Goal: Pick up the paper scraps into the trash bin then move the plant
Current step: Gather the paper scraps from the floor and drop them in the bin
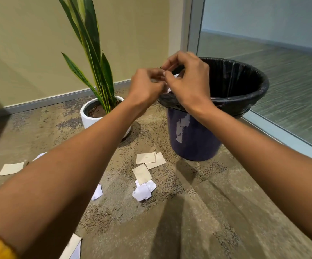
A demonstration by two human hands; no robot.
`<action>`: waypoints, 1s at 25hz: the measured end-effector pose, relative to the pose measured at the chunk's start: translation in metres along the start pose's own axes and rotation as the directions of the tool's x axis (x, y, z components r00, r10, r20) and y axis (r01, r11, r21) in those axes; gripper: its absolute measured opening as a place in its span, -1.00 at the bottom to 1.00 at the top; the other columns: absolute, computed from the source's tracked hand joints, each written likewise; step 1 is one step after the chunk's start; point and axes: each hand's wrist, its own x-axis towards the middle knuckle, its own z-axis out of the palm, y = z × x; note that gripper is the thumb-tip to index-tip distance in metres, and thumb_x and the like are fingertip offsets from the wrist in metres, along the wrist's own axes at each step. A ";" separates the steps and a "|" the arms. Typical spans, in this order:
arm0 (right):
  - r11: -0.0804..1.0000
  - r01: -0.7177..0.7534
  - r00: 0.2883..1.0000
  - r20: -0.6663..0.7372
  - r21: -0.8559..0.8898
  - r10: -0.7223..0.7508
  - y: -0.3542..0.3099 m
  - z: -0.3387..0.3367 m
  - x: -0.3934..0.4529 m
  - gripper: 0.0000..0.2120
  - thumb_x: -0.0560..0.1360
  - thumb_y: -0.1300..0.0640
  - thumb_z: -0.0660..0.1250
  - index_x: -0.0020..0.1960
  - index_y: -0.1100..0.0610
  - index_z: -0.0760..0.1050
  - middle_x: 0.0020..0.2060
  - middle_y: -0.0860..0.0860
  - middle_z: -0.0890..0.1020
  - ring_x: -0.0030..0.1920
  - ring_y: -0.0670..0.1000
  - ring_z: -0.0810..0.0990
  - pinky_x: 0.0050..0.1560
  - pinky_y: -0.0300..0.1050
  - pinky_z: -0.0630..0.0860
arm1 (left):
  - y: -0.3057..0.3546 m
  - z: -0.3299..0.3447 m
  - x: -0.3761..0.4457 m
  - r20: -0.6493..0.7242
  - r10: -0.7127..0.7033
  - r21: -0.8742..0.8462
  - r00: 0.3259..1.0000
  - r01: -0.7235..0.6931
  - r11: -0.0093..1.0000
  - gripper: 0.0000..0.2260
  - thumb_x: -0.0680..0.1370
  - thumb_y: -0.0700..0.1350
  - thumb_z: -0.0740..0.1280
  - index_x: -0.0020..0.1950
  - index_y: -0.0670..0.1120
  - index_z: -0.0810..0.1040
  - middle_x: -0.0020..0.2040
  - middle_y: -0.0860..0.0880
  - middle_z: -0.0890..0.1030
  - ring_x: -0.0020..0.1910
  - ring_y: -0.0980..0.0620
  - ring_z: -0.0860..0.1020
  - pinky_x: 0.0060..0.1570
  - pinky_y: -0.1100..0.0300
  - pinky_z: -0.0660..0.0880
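Hands meet over trash bin (198, 139) near rim. Left hand (145, 86) and right hand (187, 81) fingers pinch white scrap (170, 89); bin mouth directly below, right hand nearer.

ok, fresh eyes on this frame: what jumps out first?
Both hands, left and right, meet over the near rim of the bin, pinching white scraps. The bin, with its black liner, stands right of centre; the plant stands to its left by the wall. More scraps litter the carpet in front of both.
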 end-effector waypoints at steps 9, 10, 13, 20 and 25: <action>1.000 0.000 1.000 0.007 0.025 0.000 0.013 0.003 -0.009 -0.93 0.46 0.24 0.36 -0.07 0.15 0.60 -0.12 -0.04 0.64 -0.19 -0.15 0.55 -0.07 -0.12 0.57 | -0.005 -0.005 0.010 -0.296 0.079 0.021 0.952 -0.076 0.997 -0.70 0.52 -0.39 0.21 0.02 -0.04 0.61 -0.03 0.00 0.58 0.01 0.11 0.60 0.03 0.19 0.61; 0.998 0.054 0.998 0.024 0.028 -0.055 0.012 0.008 -0.012 -0.93 0.45 0.25 0.36 -0.08 0.16 0.59 -0.13 -0.04 0.62 -0.20 -0.16 0.54 -0.11 -0.18 0.55 | -0.010 -0.010 0.008 -0.313 0.074 0.051 0.947 -0.061 0.997 -0.70 0.52 -0.38 0.21 -0.02 -0.02 0.60 -0.06 0.00 0.59 -0.02 0.11 0.59 0.01 0.17 0.61; 0.987 0.147 0.977 0.149 0.067 -0.156 0.010 0.032 -0.027 -0.93 0.43 0.26 0.38 -0.11 0.13 0.58 -0.19 -0.11 0.56 -0.26 -0.24 0.46 -0.20 -0.36 0.44 | -0.037 -0.020 -0.010 -0.231 -0.009 0.151 0.973 0.045 0.988 -0.75 0.52 -0.34 0.23 -0.07 -0.01 0.57 -0.16 0.01 0.60 -0.16 0.07 0.57 -0.15 0.16 0.60; 0.986 -0.168 0.793 0.593 -0.008 0.141 0.056 0.111 -0.083 -0.87 0.41 0.29 0.36 -0.11 0.13 0.64 -0.22 0.02 0.69 -0.25 -0.15 0.56 -0.14 -0.35 0.47 | -0.140 -0.044 -0.053 0.063 -0.319 0.522 0.945 0.241 0.818 -0.81 0.45 -0.26 0.38 0.05 -0.20 0.64 -0.08 -0.21 0.64 -0.09 -0.17 0.59 -0.07 0.10 0.53; 0.944 -0.066 0.614 0.733 -0.324 0.294 0.104 0.142 -0.117 -0.79 0.43 0.20 0.38 0.06 0.07 0.58 0.06 0.08 0.61 0.11 0.12 0.57 0.12 -0.02 0.51 | -0.188 -0.036 -0.070 0.336 -0.472 0.771 0.815 0.050 0.635 -0.49 0.37 -0.02 0.50 0.29 -0.05 0.51 0.19 -0.16 0.56 0.10 -0.10 0.52 0.01 0.16 0.39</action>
